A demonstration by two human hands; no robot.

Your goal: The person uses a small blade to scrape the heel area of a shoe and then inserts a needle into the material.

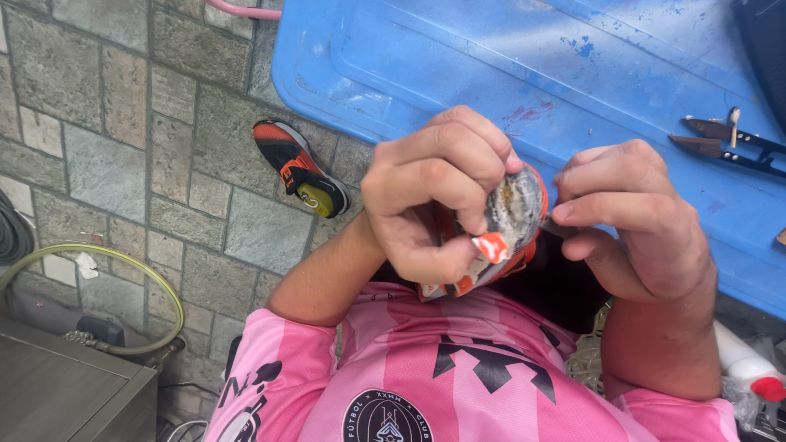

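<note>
Orange shoe [508, 225], sole up, lengthwise upright

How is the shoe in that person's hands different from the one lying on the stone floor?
The held shoe is up at chest height, gripped by the left hand while the right hand pinches something small at its edge; the floor shoe lies alone and untouched on the paving. The held shoe shows a worn, grey, dirty surface; the floor shoe shows its yellow insole. Both are orange and black.
</note>
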